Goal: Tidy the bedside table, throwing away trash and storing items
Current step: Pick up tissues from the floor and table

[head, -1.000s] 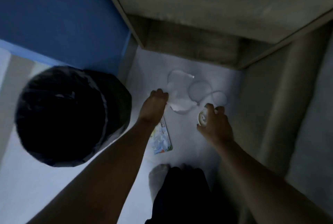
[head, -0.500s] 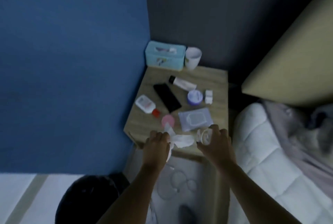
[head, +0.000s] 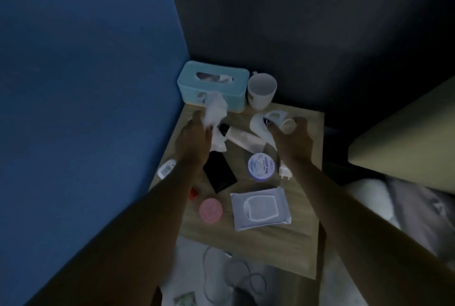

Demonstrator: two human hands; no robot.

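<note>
Pale wood makes up the surface (head: 270,239), set in the corner between a blue wall (head: 86,84) and a dark one. The left hand (head: 194,138) is raised over the back left part. Its fingers are closed round a crumpled white tissue (head: 215,108), which hangs in front of the teal box (head: 211,84). The right hand (head: 293,138) is over the back right part, fingers curled round a small white object (head: 272,118) (too blurred to name). It is just in front of the white cup (head: 261,90), which stands upright beside the box.

Between the hands a white tube (head: 242,138) with a black cap lies on a slant. Nearer the front a black phone (head: 219,174) lies flat, partly under the left forearm. A round lilac jar (head: 261,165) stands to its right, with a white plug (head: 285,172) beside it. A white bottle (head: 167,169) lies at the left edge, mostly hidden by the same forearm. Toward the front edge sit a pink tin (head: 210,209) and, to its right, a flat wipes pack (head: 259,208), near each other but apart.

On the floor below the front edge a cable (head: 248,278) lies in loops. A bed (head: 369,187) lies to the right of the surface.
</note>
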